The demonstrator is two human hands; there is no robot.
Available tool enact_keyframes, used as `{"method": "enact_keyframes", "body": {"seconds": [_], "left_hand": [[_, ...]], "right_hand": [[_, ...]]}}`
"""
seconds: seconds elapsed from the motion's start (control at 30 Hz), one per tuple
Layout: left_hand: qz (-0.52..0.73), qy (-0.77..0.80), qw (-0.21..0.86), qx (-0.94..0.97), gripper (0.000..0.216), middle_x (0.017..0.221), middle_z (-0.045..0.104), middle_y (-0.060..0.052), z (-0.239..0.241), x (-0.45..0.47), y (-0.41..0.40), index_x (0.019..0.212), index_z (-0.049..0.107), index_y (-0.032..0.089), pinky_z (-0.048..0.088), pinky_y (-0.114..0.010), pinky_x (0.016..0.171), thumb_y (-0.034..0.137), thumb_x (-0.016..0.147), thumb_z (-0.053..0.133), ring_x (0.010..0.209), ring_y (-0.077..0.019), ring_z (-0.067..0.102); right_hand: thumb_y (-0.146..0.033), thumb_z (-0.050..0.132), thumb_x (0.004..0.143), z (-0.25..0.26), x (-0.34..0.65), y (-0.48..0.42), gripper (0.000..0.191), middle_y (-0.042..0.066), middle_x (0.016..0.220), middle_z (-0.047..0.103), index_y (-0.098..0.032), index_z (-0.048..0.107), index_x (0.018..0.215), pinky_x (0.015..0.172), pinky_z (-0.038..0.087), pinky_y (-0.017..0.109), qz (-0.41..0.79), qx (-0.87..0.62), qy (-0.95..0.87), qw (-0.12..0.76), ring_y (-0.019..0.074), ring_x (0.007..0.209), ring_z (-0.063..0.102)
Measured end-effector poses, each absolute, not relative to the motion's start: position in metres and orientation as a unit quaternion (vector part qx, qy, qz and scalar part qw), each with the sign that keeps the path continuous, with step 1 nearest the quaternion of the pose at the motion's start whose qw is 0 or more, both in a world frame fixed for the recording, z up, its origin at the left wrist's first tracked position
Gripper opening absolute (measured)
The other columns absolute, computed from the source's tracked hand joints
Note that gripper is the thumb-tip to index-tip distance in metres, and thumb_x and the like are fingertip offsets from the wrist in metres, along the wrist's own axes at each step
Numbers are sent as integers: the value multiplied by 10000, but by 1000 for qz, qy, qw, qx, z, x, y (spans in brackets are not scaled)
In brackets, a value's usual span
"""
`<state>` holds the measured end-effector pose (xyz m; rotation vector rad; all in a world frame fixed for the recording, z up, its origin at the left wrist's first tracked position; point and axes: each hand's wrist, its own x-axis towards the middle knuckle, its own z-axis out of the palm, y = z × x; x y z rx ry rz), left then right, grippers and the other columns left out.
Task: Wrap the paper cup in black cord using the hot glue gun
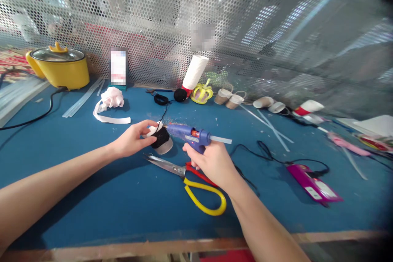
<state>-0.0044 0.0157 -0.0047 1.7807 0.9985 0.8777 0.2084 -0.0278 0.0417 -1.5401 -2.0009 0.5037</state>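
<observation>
My left hand (135, 139) grips a small paper cup (164, 146) from its left side, fingers around the rim. Black cord (160, 137) is wrapped about the cup's middle, and a strand runs up and back to a loose black coil (161, 99). In my right hand (211, 159) is a blue hot glue gun (187, 132) with a clear glue stick out of its rear. The gun's nozzle points left and is close to the cup's top; whether it touches cannot be made out. Below both hands lie large scissors (175, 168) with red and yellow handles.
At the back left stands a yellow electric pot (67, 71), near a phone (118, 67) and crumpled white ribbon (112, 98). Stacked paper cups (196, 71) and a yellow crown-shaped item (202, 92) stand by the mesh wall. A purple power box (313, 184) with cables lies at right.
</observation>
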Motion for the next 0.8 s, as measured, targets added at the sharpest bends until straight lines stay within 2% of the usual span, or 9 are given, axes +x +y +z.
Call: {"method": "enact_keyframes", "body": {"seconds": [0.2,0.47,0.8], "left_hand": [[350,406,437,722,392,833,667,-42,-6,-5,17,1122,469,142,459,-277,702,292,763,517,764,-164,609],[345,422,414,729,415,733,634,-13,-7,-6,18,1136,481,137,431,-236,617,294,755,527,680,-138,568],[352,415,417,728,420,772,634,-25,-7,-6,17,1140,490,140,435,-234,623,297,752,531,705,-144,568]], "right_hand": [[-236,491,751,41,207,-30,160,-31,408,520,-152,591,658,443,426,214,182,-572,-748,283,105,376,514],[-234,491,753,42,207,-30,162,-28,407,522,-154,594,658,448,429,220,189,-575,-747,275,107,373,512],[-242,503,745,42,206,-31,154,-34,398,517,-157,576,639,430,435,207,238,-578,-727,283,103,357,521]]}}
